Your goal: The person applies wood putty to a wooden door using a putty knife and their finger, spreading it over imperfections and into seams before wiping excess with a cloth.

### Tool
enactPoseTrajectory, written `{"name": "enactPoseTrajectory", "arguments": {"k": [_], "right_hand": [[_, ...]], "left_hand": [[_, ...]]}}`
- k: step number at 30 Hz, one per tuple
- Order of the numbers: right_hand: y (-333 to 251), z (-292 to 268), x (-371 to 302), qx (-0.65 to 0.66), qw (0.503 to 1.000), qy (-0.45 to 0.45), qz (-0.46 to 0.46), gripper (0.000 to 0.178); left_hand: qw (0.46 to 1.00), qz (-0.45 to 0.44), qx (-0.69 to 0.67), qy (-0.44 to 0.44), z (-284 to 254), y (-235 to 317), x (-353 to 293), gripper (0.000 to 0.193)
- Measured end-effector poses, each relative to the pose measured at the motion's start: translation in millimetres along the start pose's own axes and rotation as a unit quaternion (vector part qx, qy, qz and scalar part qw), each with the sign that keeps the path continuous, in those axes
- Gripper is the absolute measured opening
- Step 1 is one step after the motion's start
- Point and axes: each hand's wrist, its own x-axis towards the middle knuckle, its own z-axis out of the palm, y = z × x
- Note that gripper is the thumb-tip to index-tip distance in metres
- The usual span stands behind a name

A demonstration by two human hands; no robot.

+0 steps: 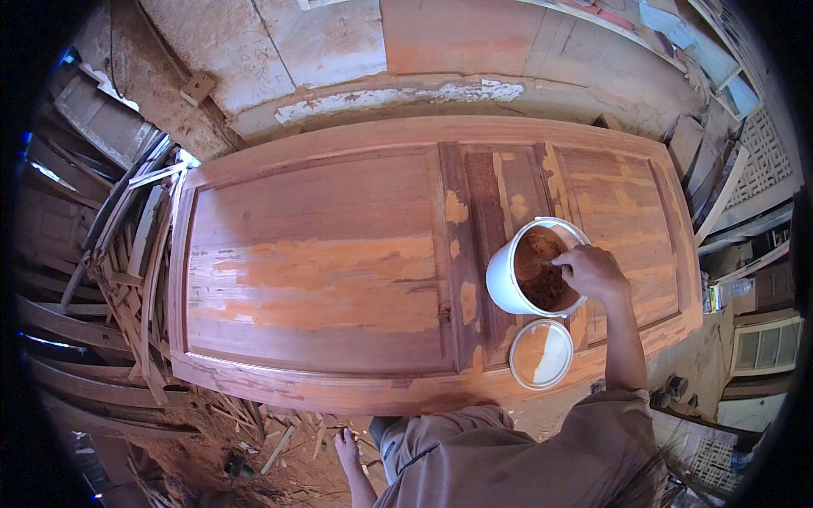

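A white plastic bucket (506, 284) stands on a panelled wooden door, with reddish-brown paste (542, 284) inside. My right hand (595, 273) reaches over the bucket's right rim, its fingers closed and pointing down into it. Whatever they grip is too small and blurred to name. The round lid (555, 356), partly coated with orange paste, lies just in front of the bucket. Orange smears cover parts of the door (313, 169), mostly on the large left panel and the right panels. Low beside my body hangs my left hand (345, 449), its fingers curled; what they hold, if anything, cannot be made out.
Stacked wooden strips (140, 288) crowd the left side. A stained wall (457, 42) runs behind the door. Boards (707, 169) and a woven lattice panel (762, 157) lean at the right. Wood scraps (275, 449) and dust litter the floor in front.
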Motion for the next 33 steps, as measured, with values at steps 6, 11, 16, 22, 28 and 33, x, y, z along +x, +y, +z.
{"name": "enactPoseTrajectory", "arguments": {"k": [6, 11, 16, 22, 28, 33], "right_hand": [[5, 52, 43, -0.062, 0.996, 0.070, -0.013, 0.016], [5, 40, 10, -0.011, 1.000, -0.007, -0.014, 0.023], [26, 27, -19, 0.218, 0.975, 0.030, -0.021, 0.025], [33, 54, -52, 0.156, 0.963, 0.172, 0.133, 0.023], [0, 104, -76, 0.301, 0.912, 0.274, 0.048, 0.014], [-14, 116, -98, 0.230, 0.907, 0.342, 0.080, 0.019]], "left_hand": [[0.996, -0.071, 0.011, -0.059, 26, -6, -10, 0.043], [0.999, -0.002, -0.009, -0.039, 27, 15, -21, 0.042], [0.998, -0.054, -0.012, -0.043, 21, 26, -22, 0.041], [0.997, 0.003, 0.040, -0.062, 35, 9, -14, 0.043], [0.999, -0.022, -0.016, -0.037, 25, -36, -14, 0.043], [0.999, -0.017, -0.009, -0.049, 29, -49, -14, 0.042]]}}
